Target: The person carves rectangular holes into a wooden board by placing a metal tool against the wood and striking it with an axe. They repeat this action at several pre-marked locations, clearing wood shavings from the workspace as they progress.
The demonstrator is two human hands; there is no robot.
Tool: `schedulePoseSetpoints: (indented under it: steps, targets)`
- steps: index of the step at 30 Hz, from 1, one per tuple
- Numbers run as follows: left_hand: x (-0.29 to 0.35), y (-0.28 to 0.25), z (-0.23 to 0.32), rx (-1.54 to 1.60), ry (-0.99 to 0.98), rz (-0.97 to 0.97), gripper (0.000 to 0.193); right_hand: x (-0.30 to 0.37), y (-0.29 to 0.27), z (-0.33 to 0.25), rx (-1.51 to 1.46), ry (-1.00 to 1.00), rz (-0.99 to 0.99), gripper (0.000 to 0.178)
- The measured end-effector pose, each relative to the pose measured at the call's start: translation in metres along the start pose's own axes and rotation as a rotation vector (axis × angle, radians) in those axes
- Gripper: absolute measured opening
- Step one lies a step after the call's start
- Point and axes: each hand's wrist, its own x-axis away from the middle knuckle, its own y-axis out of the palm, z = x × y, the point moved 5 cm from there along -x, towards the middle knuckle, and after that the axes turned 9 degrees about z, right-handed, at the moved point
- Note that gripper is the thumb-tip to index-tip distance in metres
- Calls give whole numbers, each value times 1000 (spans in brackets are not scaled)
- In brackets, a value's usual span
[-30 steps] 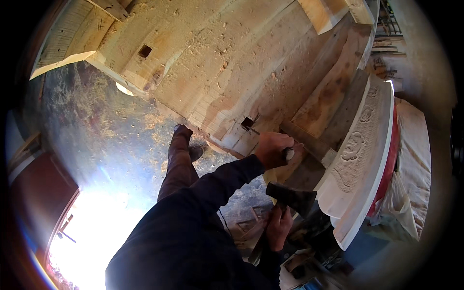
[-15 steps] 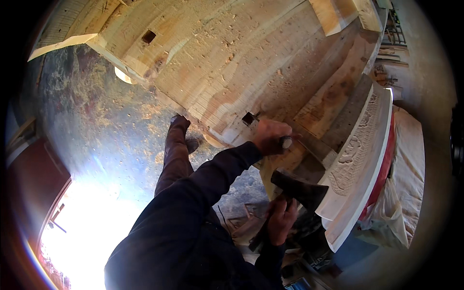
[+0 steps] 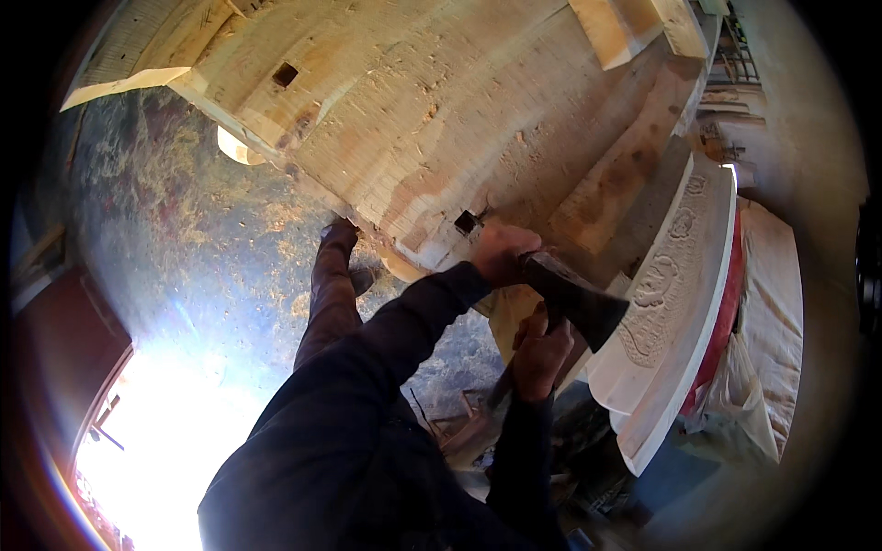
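My left hand [image 3: 503, 252] is closed around a chisel, held beside a small square hole [image 3: 466, 221] in a broad wooden panel [image 3: 413, 119]. Fingers and a hatchet head hide most of the chisel now; its rounded handle end shows only in the earlier frame. In my right hand [image 3: 540, 354] is the hatchet [image 3: 581, 305], its dark flared blade turned to the right. The hatchet's blunt back lies over the chisel's handle end, close against my left hand; whether they touch I cannot tell.
Wood chips lie over the panel, which has a second square hole [image 3: 285, 74] at far left. A carved pale board [image 3: 657, 285] stands at right, near a cloth-covered bundle [image 3: 767, 294]. The floor [image 3: 175, 211] at left carries sawdust. Bright light glares at lower left.
My right hand has risen with the hatchet, bringing its head up onto the chisel's handle end. My left hand stays near the hole; the view has shifted slightly.
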Motion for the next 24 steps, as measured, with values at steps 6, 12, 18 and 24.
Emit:
schedulePoseSetpoints:
  steps: [6,12,18,24]
  targets:
    - [-12,-7,-11,1,-41,23,27,-19,-71,-33,-795,829,137,17]
    - [-9,3,-1,50,-105,2,27,2,-66,-16,219,301,353,34]
    - [32,-20,7,14,30,-13,38,42,-26,-11,-608,802,-177,25]
    - [-24,-14,-7,164,-101,-9,36,75,-28,-10,-610,961,-186,29]
